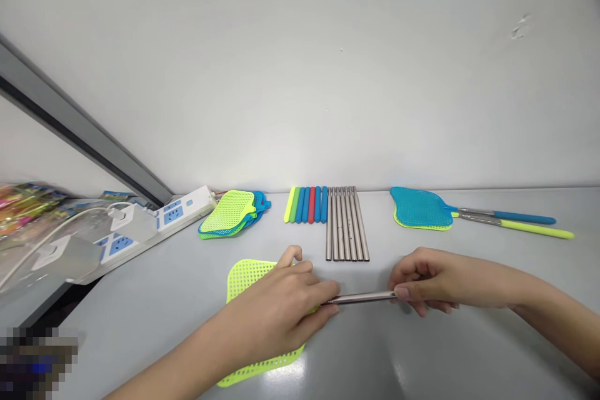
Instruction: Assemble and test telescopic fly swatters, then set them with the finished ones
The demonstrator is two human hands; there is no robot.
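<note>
My left hand (285, 300) lies over a yellow-green fly swatter head (250, 272), its thumb and fingers pinched where the head meets a metal tube (365, 297). Most of that joint is hidden by the fingers. At the tube's other end, my right hand (424, 281) grips it between thumb and fingers. The tube runs almost level between both hands, a little above the grey table. Just beyond it lies a row of several loose metal tubes (347, 225). Left of those are several coloured handle grips (305, 205) in yellow, green, blue and red.
Stacked swatter heads (229, 212) lie at the back left, beside a white power strip (164, 225) with plugged-in chargers and cables. Two whole fly swatters (422, 207), blue and yellow, rest at the back right. Plastic-wrapped packets (28, 212) fill the far left. A wall (328, 75) bounds the table behind.
</note>
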